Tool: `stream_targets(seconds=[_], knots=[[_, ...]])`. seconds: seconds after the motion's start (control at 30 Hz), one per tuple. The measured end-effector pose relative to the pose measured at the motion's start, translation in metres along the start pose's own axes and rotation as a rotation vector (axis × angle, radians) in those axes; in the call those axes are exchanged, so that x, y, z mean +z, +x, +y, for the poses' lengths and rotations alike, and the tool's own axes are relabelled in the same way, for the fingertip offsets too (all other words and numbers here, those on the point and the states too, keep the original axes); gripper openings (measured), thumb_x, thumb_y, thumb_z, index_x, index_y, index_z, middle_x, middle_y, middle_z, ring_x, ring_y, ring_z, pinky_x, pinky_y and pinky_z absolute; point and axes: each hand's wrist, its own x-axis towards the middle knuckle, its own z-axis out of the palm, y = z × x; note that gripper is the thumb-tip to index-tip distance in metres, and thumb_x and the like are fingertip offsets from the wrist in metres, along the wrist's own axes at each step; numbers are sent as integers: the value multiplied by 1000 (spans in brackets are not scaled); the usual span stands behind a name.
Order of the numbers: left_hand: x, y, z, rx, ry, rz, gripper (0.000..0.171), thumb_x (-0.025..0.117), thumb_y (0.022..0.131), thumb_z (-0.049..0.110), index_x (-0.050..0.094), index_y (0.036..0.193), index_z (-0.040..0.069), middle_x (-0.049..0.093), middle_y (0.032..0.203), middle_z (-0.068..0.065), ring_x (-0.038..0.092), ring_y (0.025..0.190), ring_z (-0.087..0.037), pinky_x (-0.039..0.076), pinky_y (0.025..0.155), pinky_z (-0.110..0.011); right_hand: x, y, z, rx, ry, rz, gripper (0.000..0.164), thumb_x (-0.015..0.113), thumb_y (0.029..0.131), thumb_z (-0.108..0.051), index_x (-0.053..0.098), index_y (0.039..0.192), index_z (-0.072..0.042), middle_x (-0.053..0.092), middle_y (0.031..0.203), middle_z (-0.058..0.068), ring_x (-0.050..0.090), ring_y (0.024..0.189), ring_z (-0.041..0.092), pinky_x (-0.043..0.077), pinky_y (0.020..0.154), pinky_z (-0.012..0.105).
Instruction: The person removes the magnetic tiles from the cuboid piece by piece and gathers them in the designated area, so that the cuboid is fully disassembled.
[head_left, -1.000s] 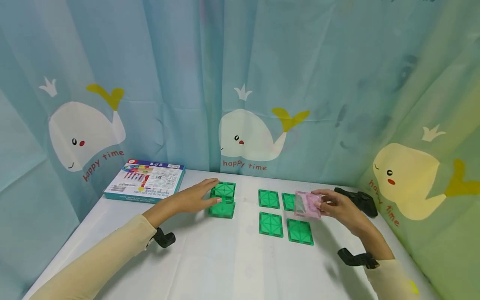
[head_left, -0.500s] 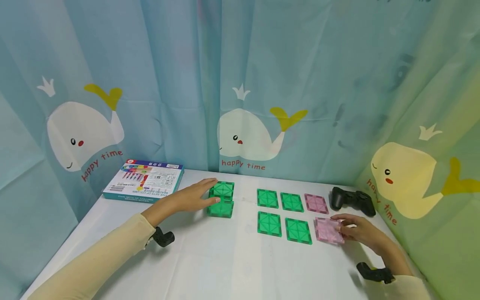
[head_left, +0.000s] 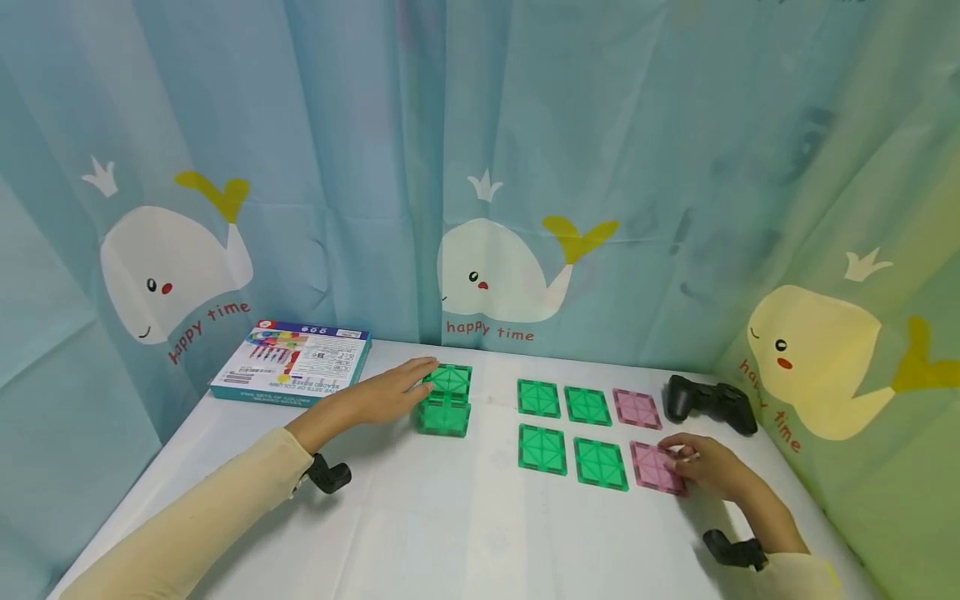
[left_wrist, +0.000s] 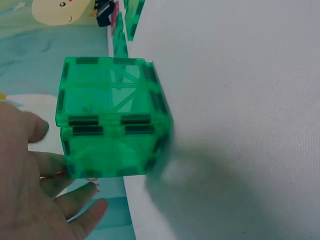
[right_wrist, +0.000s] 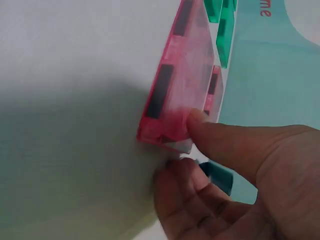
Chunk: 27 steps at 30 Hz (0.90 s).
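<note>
My left hand [head_left: 390, 392] rests beside a green box-like block of magnetic tiles [left_wrist: 105, 90], two joined square faces of it showing. Its fingers are spread loosely, with the fingertips at the block's left side; the left wrist view shows them partly behind it. At the right, my right hand [head_left: 716, 467] holds the right edge of a pink magnetic tile [head_left: 651, 467], which lies low over the table. In the right wrist view, the thumb [right_wrist: 202, 125] overlaps that pink tile while the other fingers curl close below its corner. Beyond it lies a second pink tile [head_left: 637, 408].
Several green tiles [head_left: 542, 448] lie flat in two rows left of the pink ones. A black game controller [head_left: 708, 402] sits behind my right hand. At the back left lies a flat printed box [head_left: 288, 362]. A whale-printed curtain [head_left: 360, 208] stands behind the white table [head_left: 450, 517].
My right hand has brought the pink tile down and toward me, from over the back row to the right end of the front row. My left thumb has drawn back off the green block.
</note>
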Motion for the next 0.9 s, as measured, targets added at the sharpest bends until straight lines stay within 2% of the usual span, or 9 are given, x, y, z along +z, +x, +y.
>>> stream_targets(seconds=[0.1,0.17,0.3,0.43,0.57,0.63,0.8,0.9], knots=[[-1,-2,0,12,6,-2,58,34,116,24,23,167,-1,18,175,-18,15,163,-36,18,131,-55,2,2,-10,-6,-95,25,32,70,99,-5,66,129,5,64,111,26,63,97,36,57,80,50],[-2,-2,0,19,15,-3,57,35,116,22,23,166,-2,17,175,-18,15,163,-36,18,131,-55,4,4,-22,0,-156,76,34,70,99,-6,65,131,4,61,116,34,64,101,44,58,82,59],[-3,-2,-2,14,17,-9,58,36,116,23,22,167,-1,17,176,-17,15,163,-34,18,131,-54,8,12,-57,-15,-185,177,38,70,101,-11,63,135,4,55,121,40,62,102,49,57,80,65],[-2,-3,-4,11,4,-20,59,35,116,25,20,168,1,16,176,-15,13,164,-34,17,131,-53,22,24,-105,-180,-130,219,33,71,102,-11,64,130,4,61,118,30,65,102,41,59,84,59],[-1,-4,-6,7,-1,-30,60,33,117,28,18,169,4,13,177,-14,11,164,-32,16,132,-53,47,39,-155,-420,-59,189,17,70,103,-10,66,119,-7,66,114,10,66,101,26,61,87,45],[0,-4,-6,7,2,-33,60,33,117,29,17,169,3,12,177,-13,11,164,-32,17,132,-53,62,45,-177,-514,-59,166,19,69,104,-13,65,122,-12,65,118,4,66,104,22,60,88,41],[1,-2,-5,6,17,-33,60,33,117,29,17,169,4,12,177,-14,12,164,-31,19,131,-54,94,62,-219,-697,-200,212,43,76,99,-15,60,140,-13,63,125,4,66,109,21,61,87,36],[2,-2,-3,4,23,-40,60,33,117,28,17,169,4,12,177,-14,13,164,-31,19,131,-53,107,73,-235,-772,-302,266,48,79,96,-11,61,141,-13,63,123,5,66,107,19,61,83,31]])
